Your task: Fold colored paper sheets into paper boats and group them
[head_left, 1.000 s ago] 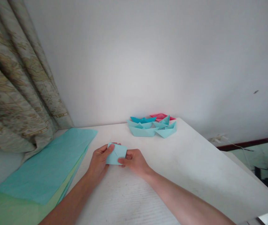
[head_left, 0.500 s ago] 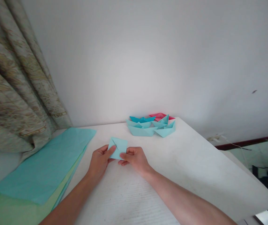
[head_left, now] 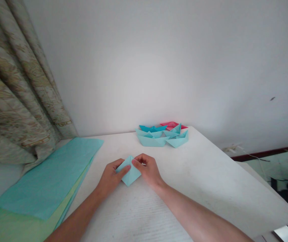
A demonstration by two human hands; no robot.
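Note:
Between both hands is a small folded light-blue paper (head_left: 130, 175), turned as a diamond with a crease running down its middle. My left hand (head_left: 113, 175) grips its left side, thumb lying across the front. At the upper right edge, my right hand (head_left: 149, 169) pinches the same paper between thumb and fingers. The fingers behind the paper are partly hidden. Beyond the hands, light-blue paper boats (head_left: 152, 140) stand grouped with a darker blue paper boat (head_left: 153, 128) and a pink paper boat (head_left: 172, 125).
Large blue sheets (head_left: 50, 178) lie over a green sheet (head_left: 15, 227) on the left of the white table (head_left: 209, 181). A patterned curtain (head_left: 15, 84) hangs at the left. A wall rises behind the table, and a shiny flat object (head_left: 286, 233) is at the lower right.
The folded paper has turned from a roughly square stance to a diamond and now shows a central crease. My right hand has moved its pinch up to the top right edge.

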